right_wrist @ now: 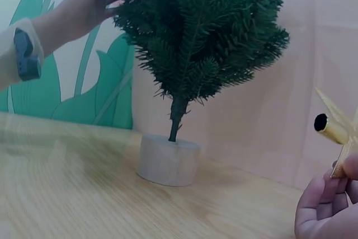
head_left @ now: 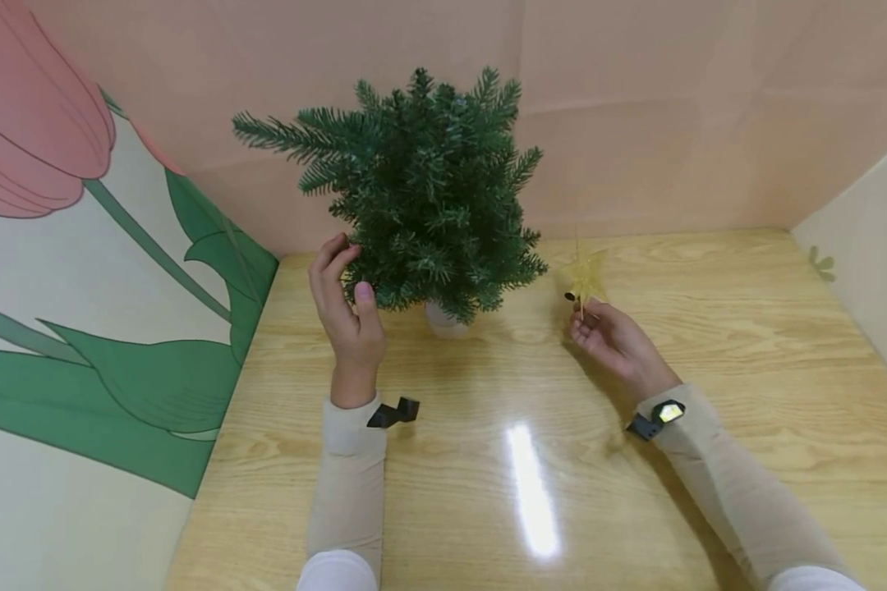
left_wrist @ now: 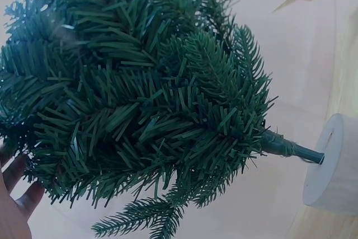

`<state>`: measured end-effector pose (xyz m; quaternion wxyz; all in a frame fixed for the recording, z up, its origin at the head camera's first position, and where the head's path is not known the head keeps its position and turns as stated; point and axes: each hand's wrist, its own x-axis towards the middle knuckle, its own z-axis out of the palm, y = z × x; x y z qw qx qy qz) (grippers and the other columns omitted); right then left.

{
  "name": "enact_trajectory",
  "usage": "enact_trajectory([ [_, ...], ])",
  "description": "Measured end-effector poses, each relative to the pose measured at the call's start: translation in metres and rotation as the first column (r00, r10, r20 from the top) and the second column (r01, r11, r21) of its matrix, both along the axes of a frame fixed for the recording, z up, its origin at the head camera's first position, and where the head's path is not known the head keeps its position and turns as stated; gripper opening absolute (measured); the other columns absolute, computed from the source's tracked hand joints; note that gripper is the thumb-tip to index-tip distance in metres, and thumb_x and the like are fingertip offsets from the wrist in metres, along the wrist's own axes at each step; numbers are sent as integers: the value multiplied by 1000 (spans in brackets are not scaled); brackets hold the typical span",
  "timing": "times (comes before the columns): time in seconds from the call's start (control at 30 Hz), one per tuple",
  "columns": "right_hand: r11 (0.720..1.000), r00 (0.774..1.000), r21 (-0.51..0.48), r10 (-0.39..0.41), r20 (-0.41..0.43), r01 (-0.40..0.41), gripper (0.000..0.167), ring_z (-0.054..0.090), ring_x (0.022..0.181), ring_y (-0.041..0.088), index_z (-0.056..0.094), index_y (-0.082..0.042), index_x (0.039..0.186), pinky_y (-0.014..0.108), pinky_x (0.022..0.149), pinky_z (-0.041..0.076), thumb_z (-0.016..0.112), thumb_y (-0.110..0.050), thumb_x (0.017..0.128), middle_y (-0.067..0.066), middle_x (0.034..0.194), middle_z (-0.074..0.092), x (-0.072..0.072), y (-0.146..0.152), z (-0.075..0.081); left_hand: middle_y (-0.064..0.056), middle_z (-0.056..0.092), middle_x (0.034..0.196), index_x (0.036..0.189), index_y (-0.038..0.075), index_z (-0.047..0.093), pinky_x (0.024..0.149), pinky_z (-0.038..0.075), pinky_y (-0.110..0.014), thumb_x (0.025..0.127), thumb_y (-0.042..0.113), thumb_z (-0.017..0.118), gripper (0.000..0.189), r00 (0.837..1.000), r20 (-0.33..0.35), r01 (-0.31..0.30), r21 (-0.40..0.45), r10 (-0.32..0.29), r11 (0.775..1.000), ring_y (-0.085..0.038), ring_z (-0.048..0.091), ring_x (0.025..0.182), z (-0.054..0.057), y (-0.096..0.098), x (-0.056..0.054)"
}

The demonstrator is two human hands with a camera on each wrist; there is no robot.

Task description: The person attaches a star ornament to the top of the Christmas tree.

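Note:
A small artificial Christmas tree (head_left: 436, 189) with dense green branches stands upright on a round white base (right_wrist: 168, 160). Along its left side, my left hand (head_left: 351, 320) has its fingers at the outer branches, loosely bent and not closed round anything. To the tree's right, my right hand (head_left: 621, 341) pinches a gold star tree topper (head_left: 587, 272) by one of its points, slightly above the table. In the right wrist view, a short gold tube (right_wrist: 333, 129) with a dark opening sticks out from the star's middle, facing the tree.
The wood-grain table (head_left: 458, 492) reaches back to a pink cloth backdrop (head_left: 658, 107). On the left rises a panel (head_left: 140, 345) printed with a tulip and green leaves. A pale panel (head_left: 872, 238) borders the right side.

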<state>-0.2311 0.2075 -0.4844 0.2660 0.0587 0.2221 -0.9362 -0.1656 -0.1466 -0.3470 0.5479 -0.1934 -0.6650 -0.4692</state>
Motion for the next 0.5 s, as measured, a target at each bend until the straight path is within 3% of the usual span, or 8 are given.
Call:
enact_trajectory([
  [0.27,993,993,120,33,-113,-19,22,53,86,18,55,-2,111,28,80,47,35,-9,106,9,98,58,1,-1,0,-40,44,122,114,-16,52,102,35,-51,105,35,38,53,1000,-3,4,-23,-4,1000,-47,44,114,2,-1,4],
  [0.5,989,979,144,63,-194,-35,25,53,86,18,55,-2,112,29,81,47,31,-8,106,9,99,58,1,-4,2,-39,44,122,114,-15,52,103,34,-51,106,34,37,52,1000,1,-4,-31,4,1000,-46,44,116,3,-2,5],
])
